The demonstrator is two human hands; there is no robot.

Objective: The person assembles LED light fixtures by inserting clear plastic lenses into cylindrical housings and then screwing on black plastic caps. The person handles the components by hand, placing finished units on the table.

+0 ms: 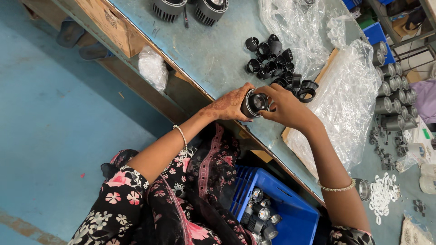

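Head view, looking down: left hand [227, 106] and right hand [287, 106] meeting over the near edge of the surface [213, 54], both clasped on one round lamp housing [254, 103], black with a silvery rim and a glassy lens turned toward the camera. Left grip wrapped around the housing's side, fingers curled narrow; right grip closed on the opposite side, thumb laid across the rim. Just beyond the hands, a loose heap of black rings [277, 61] lying on the surface. To the right, crumpled clear plastic bags [345, 100], and past them rows of grey cylindrical housings [393, 95]. Far along the surface, two black finned parts [190, 9]. Near and below the edge, a blue crate [290, 208] holding finished lamp pieces. Small white rings [383, 190] scattered at right.
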